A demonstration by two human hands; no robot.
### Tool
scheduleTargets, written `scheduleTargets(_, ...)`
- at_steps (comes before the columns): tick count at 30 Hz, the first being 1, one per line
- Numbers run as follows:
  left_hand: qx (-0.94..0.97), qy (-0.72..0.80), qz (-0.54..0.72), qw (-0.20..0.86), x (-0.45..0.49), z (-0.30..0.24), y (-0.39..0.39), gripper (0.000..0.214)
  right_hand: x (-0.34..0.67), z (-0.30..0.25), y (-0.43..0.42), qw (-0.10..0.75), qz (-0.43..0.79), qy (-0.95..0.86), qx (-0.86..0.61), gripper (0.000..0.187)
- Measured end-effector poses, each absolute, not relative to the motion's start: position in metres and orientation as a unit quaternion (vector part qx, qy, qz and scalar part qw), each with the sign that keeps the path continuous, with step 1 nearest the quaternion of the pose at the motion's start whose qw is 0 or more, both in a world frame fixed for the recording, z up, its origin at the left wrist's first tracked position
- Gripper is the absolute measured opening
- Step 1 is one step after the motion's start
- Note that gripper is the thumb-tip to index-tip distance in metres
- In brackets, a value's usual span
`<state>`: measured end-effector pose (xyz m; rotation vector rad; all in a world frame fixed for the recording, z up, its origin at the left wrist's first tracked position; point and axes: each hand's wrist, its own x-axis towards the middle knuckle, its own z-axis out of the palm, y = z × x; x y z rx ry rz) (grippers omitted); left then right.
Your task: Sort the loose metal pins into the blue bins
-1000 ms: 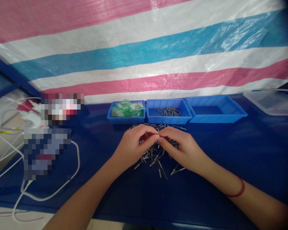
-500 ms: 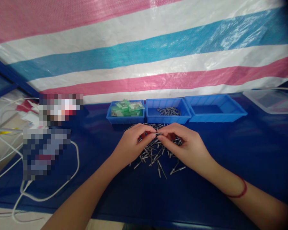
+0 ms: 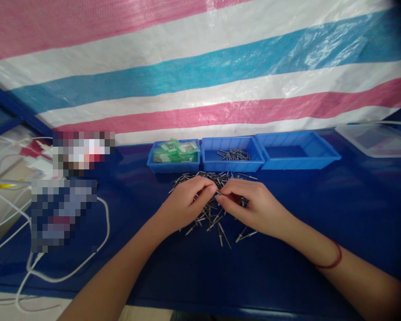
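A pile of small metal pins (image 3: 217, 218) lies on the blue table top in front of three blue bins. My left hand (image 3: 183, 205) and my right hand (image 3: 250, 205) rest over the pile with their fingertips pinched together at one thin pin (image 3: 218, 193) held between them. Both hands have their fingers curled and closed. A red cord circles my right wrist (image 3: 330, 261). Part of the pile is hidden under my hands.
The left bin (image 3: 173, 155) holds green packets, the middle bin (image 3: 232, 154) holds several pins, the right bin (image 3: 297, 149) looks bare. A clear plastic tray (image 3: 377, 140) stands far right. White cables (image 3: 70, 267) loop at the left. A striped tarp (image 3: 200, 67) hangs behind.
Both hands have dropped slightly toward the pile and moved closer together, still pinching at the same spot. Nothing else has shifted.
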<state>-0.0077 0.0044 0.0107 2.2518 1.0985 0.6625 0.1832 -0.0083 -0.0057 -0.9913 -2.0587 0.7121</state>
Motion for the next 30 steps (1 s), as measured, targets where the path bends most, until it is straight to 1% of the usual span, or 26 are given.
scheduleTargets(1,0.829,0.422,0.249,0.269,-0.008,0.012,0.005,0.023,0.183,-0.006,-0.006,0.367,0.303,-0.784,-0.398,0.023)
scheduleTargets(3,0.814,0.449,0.258,0.264,-0.01,0.013,0.006,0.024,0.184,-0.007,0.002,0.396,0.347,-0.728,-0.439,0.029)
scheduleTargets(6,0.799,0.469,0.28,0.252,-0.016,0.014,0.009,0.026,0.188,-0.01,0.019,0.472,0.375,-0.626,-0.495,0.033)
scheduleTargets(9,0.803,0.475,0.288,0.215,-0.025,0.015,0.013,0.027,0.193,-0.012,0.034,0.539,0.382,-0.546,-0.515,0.036)
scheduleTargets(12,0.823,0.483,0.255,0.158,-0.035,0.015,0.019,0.025,0.195,-0.011,0.038,0.553,0.416,-0.517,-0.503,0.036)
scheduleTargets(14,0.835,0.492,0.212,0.124,-0.043,0.014,0.023,0.023,0.195,-0.009,0.036,0.539,0.427,-0.527,-0.499,0.03)
scheduleTargets(16,0.843,0.499,0.172,0.1,-0.05,0.013,0.027,0.022,0.193,-0.008,0.031,0.508,0.402,-0.573,-0.502,0.025)
scheduleTargets(18,0.849,0.499,0.153,0.087,-0.053,0.012,0.029,0.022,0.191,-0.009,0.026,0.457,0.339,-0.659,-0.492,0.02)
scheduleTargets(20,0.857,0.484,0.156,0.079,-0.052,0.009,0.031,0.022,0.19,-0.013,0.023,0.387,0.256,-0.755,-0.463,0.017)
scheduleTargets(23,0.886,0.431,0.168,0.043,-0.04,0.002,0.031,0.023,0.187,-0.019,0.021,0.303,0.167,-0.828,-0.442,0.018)
scheduleTargets(26,0.9,0.408,0.15,-0.03,-0.023,-0.008,0.03,0.021,0.186,-0.024,0.02,0.288,0.152,-0.826,-0.46,0.019)
scheduleTargets(30,0.907,0.395,0.134,-0.057,-0.009,-0.016,0.029,0.021,0.184,-0.026,0.018,0.298,0.155,-0.819,-0.466,0.018)
